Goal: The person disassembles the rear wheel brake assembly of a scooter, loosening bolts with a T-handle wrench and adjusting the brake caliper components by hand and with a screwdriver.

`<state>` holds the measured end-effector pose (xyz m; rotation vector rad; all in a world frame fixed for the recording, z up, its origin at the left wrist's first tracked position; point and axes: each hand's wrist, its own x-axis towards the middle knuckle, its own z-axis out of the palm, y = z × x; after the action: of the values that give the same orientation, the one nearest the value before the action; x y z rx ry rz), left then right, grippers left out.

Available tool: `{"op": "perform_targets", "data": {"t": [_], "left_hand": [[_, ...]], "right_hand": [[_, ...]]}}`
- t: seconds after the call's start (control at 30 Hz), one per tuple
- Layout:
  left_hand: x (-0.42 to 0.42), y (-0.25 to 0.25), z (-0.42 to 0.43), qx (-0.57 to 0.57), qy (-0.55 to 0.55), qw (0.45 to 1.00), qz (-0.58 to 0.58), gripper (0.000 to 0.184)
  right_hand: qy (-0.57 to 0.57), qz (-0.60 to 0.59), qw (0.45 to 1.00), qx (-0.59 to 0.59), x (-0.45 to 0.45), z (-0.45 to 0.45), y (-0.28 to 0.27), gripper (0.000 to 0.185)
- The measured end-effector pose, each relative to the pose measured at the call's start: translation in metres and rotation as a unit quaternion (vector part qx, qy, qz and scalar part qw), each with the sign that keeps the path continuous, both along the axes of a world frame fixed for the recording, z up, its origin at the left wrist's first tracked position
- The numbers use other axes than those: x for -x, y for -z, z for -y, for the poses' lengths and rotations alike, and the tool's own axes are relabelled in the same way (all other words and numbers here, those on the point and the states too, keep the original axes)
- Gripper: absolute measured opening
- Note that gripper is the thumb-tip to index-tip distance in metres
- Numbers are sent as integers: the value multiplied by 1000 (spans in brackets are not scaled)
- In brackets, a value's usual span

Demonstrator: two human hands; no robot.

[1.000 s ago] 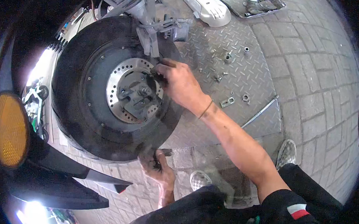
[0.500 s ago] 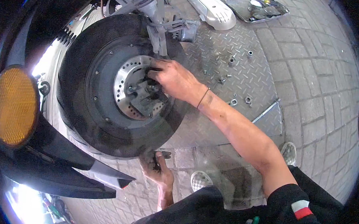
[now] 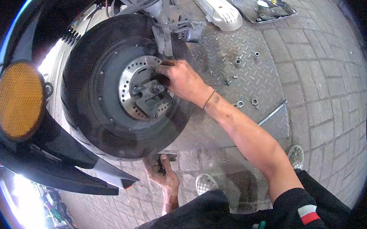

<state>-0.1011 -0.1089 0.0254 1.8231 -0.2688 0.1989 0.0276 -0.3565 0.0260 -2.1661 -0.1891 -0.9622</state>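
Note:
The black-tyred wheel (image 3: 105,129) stands beside the fork leg (image 3: 165,44), with a drilled brake disc (image 3: 129,100) and a hub with an axle end (image 3: 157,87) facing me. At the disc's upper right edge is my right hand (image 3: 183,79), its fingers curled in with dark tips. What they grip is hidden. Below the tyre's lower edge my left hand (image 3: 162,171) is palm up and blackened with grime, thumb apart from the fingers. It lies close against the tyre; I cannot see whether it bears weight.
Loose nuts (image 3: 255,101), sockets (image 3: 238,63) and a long rod (image 3: 272,113) lie on the metal tread plate (image 3: 215,128). A silver cover (image 3: 218,11) and a tray of tools (image 3: 263,11) are at the back. An orange reflector (image 3: 20,99) on black bodywork juts in at left.
The wheel has shifted slightly right and up in view, and my right hand has moved a little right with it. The reflector and bodywork also shifted. My left hand stays almost in place.

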Motion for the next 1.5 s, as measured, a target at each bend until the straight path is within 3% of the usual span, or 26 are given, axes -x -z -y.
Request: {"op": "perform_targets", "data": {"t": [0.1, 0.17, 0.37, 0.4, 0.43, 0.47, 0.53, 0.57, 0.6, 0.63, 0.7, 0.77, 0.8, 0.87, 0.97, 1.0, 1.03, 1.1, 1.17, 1.37, 1.5], "left_hand": [[-2, 2, -5, 7, 3, 1000, 5, 27], [-4, 7, -12, -27, -2, 999, 25, 26], [-2, 7, -25, -48, 15, 999, 11, 22], [0, 11, -28, -46, 0, 999, 19, 22], [2, 18, -28, -17, -25, 1000, 6, 18], [0, 24, -28, 19, -51, 999, 0, 13], [-2, 44, -46, -28, -32, 999, 0, 9], [0, 28, -37, -65, -54, 996, 0, 6], [3, 12, -33, -20, -22, 999, -19, 7], [4, -1, -29, -41, -26, 998, -32, 3], [6, 18, -41, -17, -25, 999, -33, 10], [11, 15, -44, 1, -59, 998, -17, 15], [14, 13, -44, 8, -67, 998, -12, 21], [20, 13, -41, -12, -78, 997, -18, 25], [23, 19, -42, -40, -91, 995, -20, 29], [24, 19, -48, -45, -101, 994, -16, 29], [24, 14, -52, -40, -104, 994, -9, 29], [27, 6, -58, -28, -99, 994, -42, 29], [27, 8, -59, -26, -98, 994, -40, 29], [22, 15, -58, 3, -89, 996, -15, 21], [20, 8, -55, 20, -57, 997, 40, 15]], "right_hand": [[6, -29, 998, -60, -10, -9, 7, 33], [84, -59, 984, -143, -14, -14, 8, 27], [164, -164, 947, -225, 2, -26, -12, 16], [177, -139, 947, -228, 1, -30, -3, 20], [179, -75, 970, -150, 0, -29, 5, 18], [168, -57, 968, -180, -10, -30, 24, 27], [150, -73, 974, -155, 13, -31, -15, 35], [159, -56, 971, -169, 10, -28, -17, 24], [125, -85, 973, -174, 2, -22, -4, 22], [131, -107, 952, -255, 12, -27, -29, 19], [108, -78, 962, -237, 1, -17, -9, 23], [189, -187, 945, -192, -14, 3, 41, 30], [187, -207, 940, -196, -17, 4, 40, 27], [120, -201, 929, -286, -23, 11, 43, 23], [-11, -172, 853, -493, -46, 27, 79, 27], [-71, -152, 799, -578, -60, 35, 108, 30], [-149, -127, 708, -679, -84, 57, 164, 34], [-74, -185, 809, -554, -55, 38, 109, 31], [-25, -224, 870, -439, -28, 25, 55, 31], [12, -256, 925, -279, 3, -3, -36, 43], [165, -283, 930, -169, -14, -12, -17, 47]]}}
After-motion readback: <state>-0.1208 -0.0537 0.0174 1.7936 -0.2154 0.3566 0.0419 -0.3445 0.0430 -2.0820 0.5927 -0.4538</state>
